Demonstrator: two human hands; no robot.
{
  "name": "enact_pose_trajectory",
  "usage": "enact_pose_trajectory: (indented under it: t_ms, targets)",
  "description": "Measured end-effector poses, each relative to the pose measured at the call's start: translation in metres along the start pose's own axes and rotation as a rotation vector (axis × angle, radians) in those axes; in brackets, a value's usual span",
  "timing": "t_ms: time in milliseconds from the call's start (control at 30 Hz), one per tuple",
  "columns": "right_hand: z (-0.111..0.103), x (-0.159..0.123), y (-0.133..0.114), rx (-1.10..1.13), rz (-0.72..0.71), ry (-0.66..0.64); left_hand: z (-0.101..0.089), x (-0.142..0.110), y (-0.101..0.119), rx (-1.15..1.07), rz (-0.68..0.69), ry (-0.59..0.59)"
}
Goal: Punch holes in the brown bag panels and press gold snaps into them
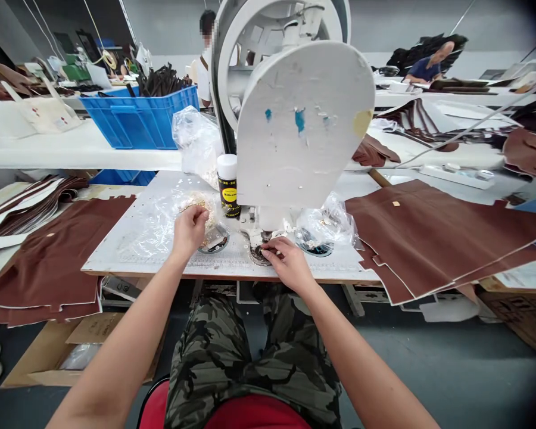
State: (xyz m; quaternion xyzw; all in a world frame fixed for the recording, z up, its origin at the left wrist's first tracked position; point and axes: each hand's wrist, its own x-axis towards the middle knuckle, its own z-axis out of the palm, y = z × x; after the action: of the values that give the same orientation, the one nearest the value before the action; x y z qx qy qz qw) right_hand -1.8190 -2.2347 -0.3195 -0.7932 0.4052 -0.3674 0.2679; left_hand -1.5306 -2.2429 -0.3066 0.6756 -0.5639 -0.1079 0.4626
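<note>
My left hand is curled over a clear plastic bag of small gold fittings on the white table, fingers closed as if pinching something I cannot make out. My right hand rests at the base under the white press machine, fingertips pinched at the round metal die beneath the punch. A small black bottle with a white cap stands between the hands, just left of the machine.
Brown cut fabric pieces lie stacked at the right and at the left. Another clear bag sits right of the die. A blue crate stands behind. Other people work at far tables. Cardboard lies on the floor at left.
</note>
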Motion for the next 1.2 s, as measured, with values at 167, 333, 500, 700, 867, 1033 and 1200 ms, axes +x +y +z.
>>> enact_pose_trajectory:
  t_ms: [167, 333, 500, 700, 867, 1033, 1200]
  targets:
    - [-0.009, 0.006, 0.001, -0.031, -0.019, 0.01, 0.021, -0.039, 0.038, -0.516, -0.141, -0.144]
    - [-0.017, 0.0, 0.013, -0.31, 0.066, 0.124, 0.036, -0.064, 0.066, -0.656, -0.269, -0.265]
    - [-0.046, -0.011, 0.012, -0.47, 0.063, 0.192, 0.057, -0.073, 0.082, -0.708, -0.33, -0.358]
    - [-0.125, 0.032, 0.038, -0.814, 0.387, 0.148, 0.067, -0.073, 0.091, -0.869, -0.479, -0.358]
    - [-0.133, 0.067, 0.078, -0.852, 0.502, -0.048, 0.063, -0.076, 0.102, -1.012, -0.635, -0.314]
    - [-0.127, 0.072, 0.089, -0.843, 0.567, -0.026, 0.061, -0.079, 0.105, -1.033, -0.644, -0.301]
    - [-0.129, 0.079, 0.092, -0.849, 0.622, -0.015, 0.06, -0.085, 0.101, -1.021, -0.581, -0.323]
